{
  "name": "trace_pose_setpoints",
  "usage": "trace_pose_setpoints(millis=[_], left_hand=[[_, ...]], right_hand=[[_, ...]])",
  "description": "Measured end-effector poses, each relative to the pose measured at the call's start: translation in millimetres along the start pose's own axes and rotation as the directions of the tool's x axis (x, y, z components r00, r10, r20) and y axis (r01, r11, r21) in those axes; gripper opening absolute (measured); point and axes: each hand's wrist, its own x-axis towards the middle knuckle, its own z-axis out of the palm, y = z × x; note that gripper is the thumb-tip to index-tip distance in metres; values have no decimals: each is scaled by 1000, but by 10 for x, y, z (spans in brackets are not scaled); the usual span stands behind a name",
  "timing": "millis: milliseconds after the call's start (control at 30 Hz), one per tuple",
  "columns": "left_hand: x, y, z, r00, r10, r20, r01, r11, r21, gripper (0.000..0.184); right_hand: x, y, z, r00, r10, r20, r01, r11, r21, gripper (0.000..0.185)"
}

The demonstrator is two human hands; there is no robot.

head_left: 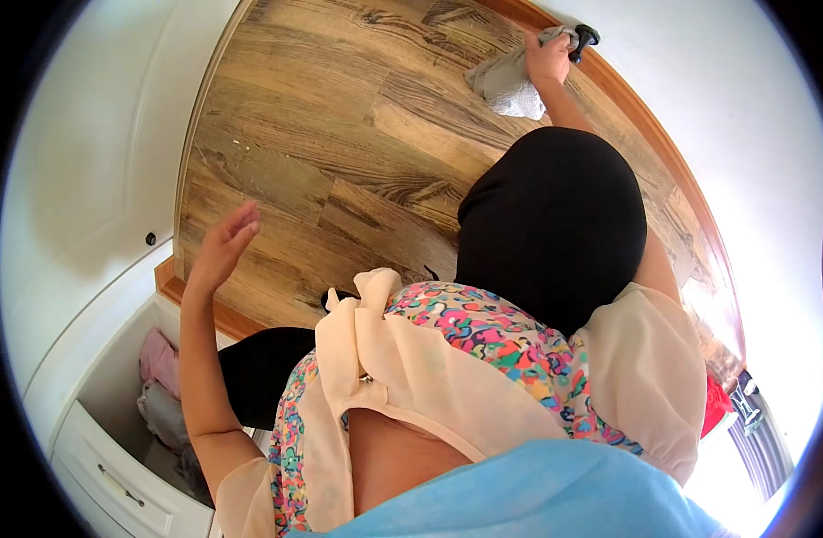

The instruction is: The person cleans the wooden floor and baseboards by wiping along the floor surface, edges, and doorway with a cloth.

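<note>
My right hand (548, 63) reaches past my bent knee to the baseboard, its fingers wrapped round part of a grey cloth (508, 90). The rest of the cloth hangs or lies against the wood-look floor (384, 117). A small black fitting (585, 41) sits by the wall, right beside that hand; its kind is unclear. My left hand (227, 244) is above the floor on the other side, fingers stretched out with nothing in them. Small pale crumbs (241, 145) lie on the boards beyond it.
A pulled-out white drawer (133, 475) at lower left holds pink cloth (160, 360) and grey items. A white cabinet door (88, 161) with a black knob (151, 239) borders the left side. Brown baseboard (644, 112) and white wall run along the right.
</note>
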Motion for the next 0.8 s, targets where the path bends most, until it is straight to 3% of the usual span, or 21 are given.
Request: trace_pose_setpoints(millis=[67, 167, 267, 400, 467, 667, 800], left_hand=[[-8, 25, -5, 1000, -6, -1, 6, 1000, 13, 47], [-20, 2, -31, 1000, -15, 5, 15, 1000, 8, 47], [-37, -75, -56, 1000, -13, 9, 14, 1000, -21, 48], [-38, -168, -65, 1000, -12, -4, 12, 1000, -20, 48], [-39, -167, -65, 1000, -14, 15, 14, 1000, -15, 48], [-82, -36, -47, 998, -56, 41, 55, 998, 13, 47], [-138, 5, -54, 1000, -14, 11, 14, 1000, 10, 47]], right_hand=[[6, 60, -17, 992, -109, -62, 103, 989, -104, 68], [-19, 74, -6, 989, -127, -80, 117, 985, -125, 67], [118, -38, 32, 991, -9, -135, 15, 999, 37, 70], [332, 18, 173, 981, -46, -191, 44, 999, -19, 70], [317, 46, 132, 997, -41, -69, 28, 984, -173, 72], [384, 151, 78, 996, -33, 81, 57, 949, -311, 79], [640, 262, 325, 999, -12, -38, 8, 995, -100, 85]])
